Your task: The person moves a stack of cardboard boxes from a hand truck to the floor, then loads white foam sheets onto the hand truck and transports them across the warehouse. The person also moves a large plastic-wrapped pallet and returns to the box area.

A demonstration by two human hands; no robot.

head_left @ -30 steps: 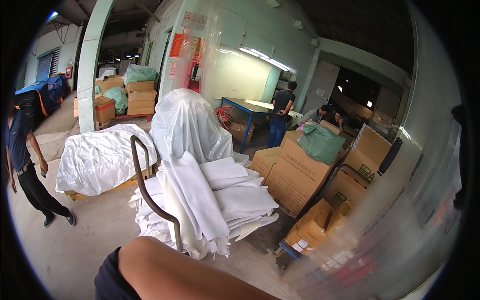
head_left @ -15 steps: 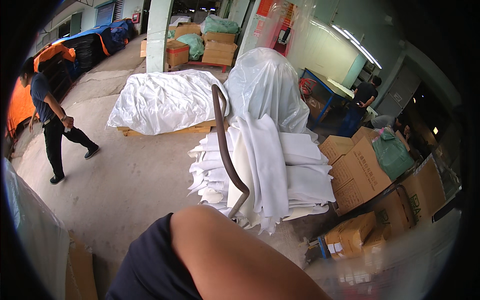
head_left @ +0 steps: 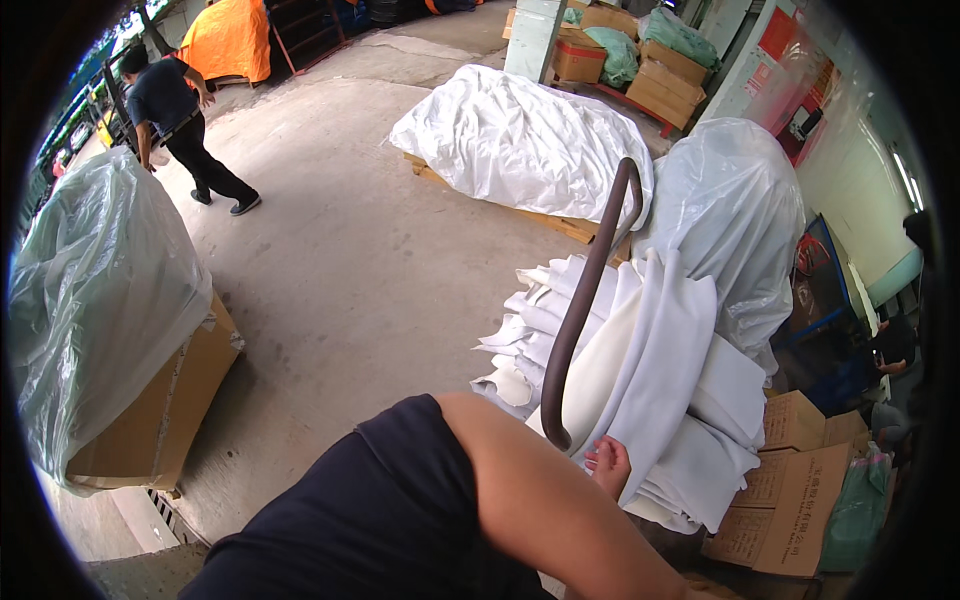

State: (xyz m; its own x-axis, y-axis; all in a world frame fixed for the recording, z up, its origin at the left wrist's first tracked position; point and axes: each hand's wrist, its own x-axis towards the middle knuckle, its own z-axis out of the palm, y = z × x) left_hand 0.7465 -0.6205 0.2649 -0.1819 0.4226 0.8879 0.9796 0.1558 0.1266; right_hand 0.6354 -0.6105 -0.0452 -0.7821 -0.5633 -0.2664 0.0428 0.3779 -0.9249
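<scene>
The white sheets (head_left: pixel 665 360) lie in a thick, floppy pile right of centre — some laid flat, some draped over the top, their ragged edges sticking out to the left. A dark, bent bar handle (head_left: pixel 577 325) rises in front of them, leaning up and to the right. Just beside its lower bend is your right hand (head_left: pixel 607 467), by the look of it, with its fingers loosely curled; you can't tell from here whether they hold a sheet's edge. Your bare left arm (head_left: pixel 560 490) crosses in front from a dark sleeve (head_left: pixel 380 490), and its hand is out of view, so its fingers can't be told.

Behind the pile stands a tall load under clear plastic (head_left: pixel 725 210), and next to it a low load under a white cover (head_left: pixel 520 140) on a wooden pallet (head_left: pixel 565 228). To your right are cardboard boxes (head_left: pixel 785 510) with a green bag (head_left: pixel 855 510) beside them. At your left a big carton (head_left: pixel 165 400) sits under a plastic sheet (head_left: pixel 110 260) — beyond it, a person (head_left: pixel 170 110) is in mid-stride near an orange cover (head_left: pixel 228 42).
</scene>
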